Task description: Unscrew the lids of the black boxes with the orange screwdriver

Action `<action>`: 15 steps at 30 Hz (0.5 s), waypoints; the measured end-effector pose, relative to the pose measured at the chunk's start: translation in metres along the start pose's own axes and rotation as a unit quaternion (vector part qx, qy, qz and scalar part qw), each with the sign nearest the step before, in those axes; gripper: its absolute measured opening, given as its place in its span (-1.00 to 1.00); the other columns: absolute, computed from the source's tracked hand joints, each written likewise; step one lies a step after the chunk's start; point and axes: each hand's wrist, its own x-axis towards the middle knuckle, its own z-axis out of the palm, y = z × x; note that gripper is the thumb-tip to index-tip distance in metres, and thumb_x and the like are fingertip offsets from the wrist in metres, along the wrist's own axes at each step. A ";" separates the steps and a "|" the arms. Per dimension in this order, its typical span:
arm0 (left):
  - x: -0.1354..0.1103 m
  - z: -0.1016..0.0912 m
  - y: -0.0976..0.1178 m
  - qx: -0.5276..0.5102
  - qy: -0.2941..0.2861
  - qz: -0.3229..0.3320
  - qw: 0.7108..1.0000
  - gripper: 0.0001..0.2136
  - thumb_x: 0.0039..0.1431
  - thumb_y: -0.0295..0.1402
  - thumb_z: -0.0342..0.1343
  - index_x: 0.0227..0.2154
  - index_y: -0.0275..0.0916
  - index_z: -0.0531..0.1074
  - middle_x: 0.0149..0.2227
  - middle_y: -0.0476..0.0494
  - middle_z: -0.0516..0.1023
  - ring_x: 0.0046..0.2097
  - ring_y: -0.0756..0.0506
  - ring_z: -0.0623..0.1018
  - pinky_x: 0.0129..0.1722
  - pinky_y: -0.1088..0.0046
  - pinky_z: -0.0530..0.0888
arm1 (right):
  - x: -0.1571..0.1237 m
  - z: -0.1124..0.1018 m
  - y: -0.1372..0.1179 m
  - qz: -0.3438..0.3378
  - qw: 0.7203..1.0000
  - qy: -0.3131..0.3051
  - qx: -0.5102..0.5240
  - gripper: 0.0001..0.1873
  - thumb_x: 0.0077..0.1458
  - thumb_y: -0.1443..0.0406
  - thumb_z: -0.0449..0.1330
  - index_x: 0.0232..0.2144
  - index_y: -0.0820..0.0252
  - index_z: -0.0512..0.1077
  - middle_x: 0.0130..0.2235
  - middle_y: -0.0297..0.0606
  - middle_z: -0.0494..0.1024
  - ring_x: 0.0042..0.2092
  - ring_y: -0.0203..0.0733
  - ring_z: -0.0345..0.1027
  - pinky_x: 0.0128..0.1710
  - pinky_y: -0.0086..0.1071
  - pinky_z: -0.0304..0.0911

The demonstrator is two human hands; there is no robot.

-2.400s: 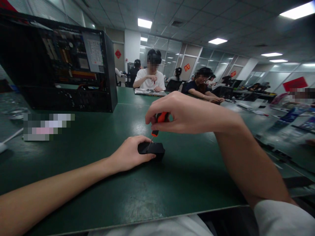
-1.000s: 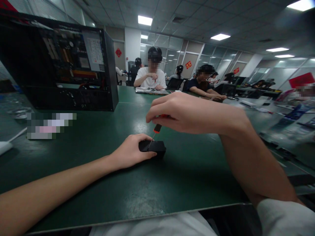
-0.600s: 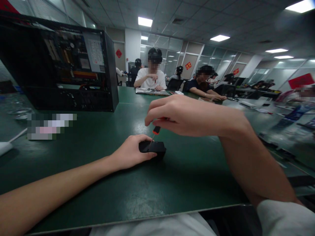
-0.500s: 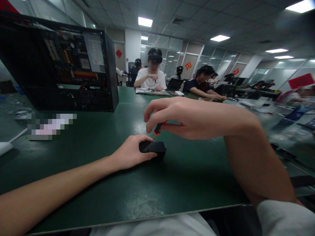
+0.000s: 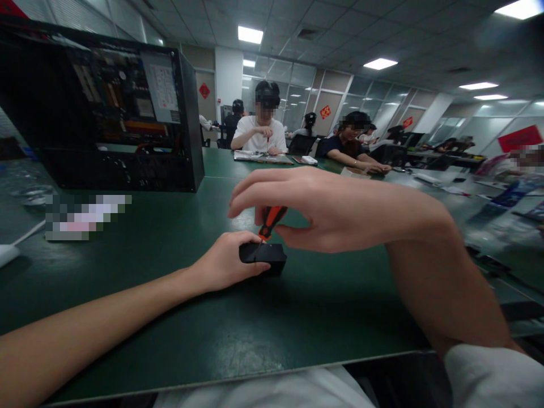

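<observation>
A small black box (image 5: 275,259) lies on the green table. My left hand (image 5: 225,262) is closed around its left end, thumb along the near side and fingers on the far side. Over the box, my right hand (image 5: 306,207) holds a screwdriver (image 5: 272,221) with an orange and black handle. The thumb is near the handle on the right, and the other fingers arch over its top, which they hide. The screwdriver leans, with its thin shaft pointing down to the top face of the box, near the left thumb; the very tip is hard to make out.
An open computer case (image 5: 127,113) stands at the table's (image 5: 170,340) back left. A blurred-out pale item (image 5: 87,218) and a white object with a cable (image 5: 8,255) lie at left. Across the table a person in white (image 5: 263,133) and another in dark clothes (image 5: 346,144) sit working.
My right hand has shifted slightly left and its fingers have spread from the handle's top, so more of the orange handle shows. The screwdriver sits a little lower. My left hand stays put.
</observation>
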 end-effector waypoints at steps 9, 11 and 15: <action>-0.001 0.001 -0.003 -0.013 -0.007 -0.003 1.000 -0.74 0.08 -0.23 0.31 -0.19 -0.23 0.56 -0.23 -0.08 0.66 -0.22 -0.17 0.61 -0.23 0.38 0.47 | 0.004 0.007 -0.005 0.131 0.986 0.032 -0.094 -0.74 0.29 0.30 0.09 -0.01 0.25 0.42 -0.25 -0.22 0.56 -0.22 -0.20 0.41 -0.22 -0.37 0.20; 0.000 0.002 -0.002 -0.012 -0.003 -0.013 1.000 -0.74 0.06 -0.24 0.32 -0.20 -0.24 0.57 -0.24 -0.09 0.65 -0.22 -0.18 0.61 -0.23 0.36 0.47 | 0.002 0.005 -0.006 0.109 0.991 0.011 -0.076 -0.69 0.24 0.36 0.11 0.03 0.20 0.40 -0.16 -0.22 0.56 -0.19 -0.21 0.41 -0.21 -0.38 0.21; 0.000 0.001 -0.001 -0.016 -0.004 -0.009 1.000 -0.72 0.05 -0.25 0.33 -0.18 -0.25 0.57 -0.21 -0.11 0.65 -0.19 -0.20 0.60 -0.18 0.34 0.47 | -0.003 0.001 -0.005 0.090 0.994 -0.013 -0.061 -0.67 0.15 0.33 0.21 0.00 0.17 0.41 -0.08 -0.20 0.54 -0.16 -0.19 0.40 -0.21 -0.37 0.23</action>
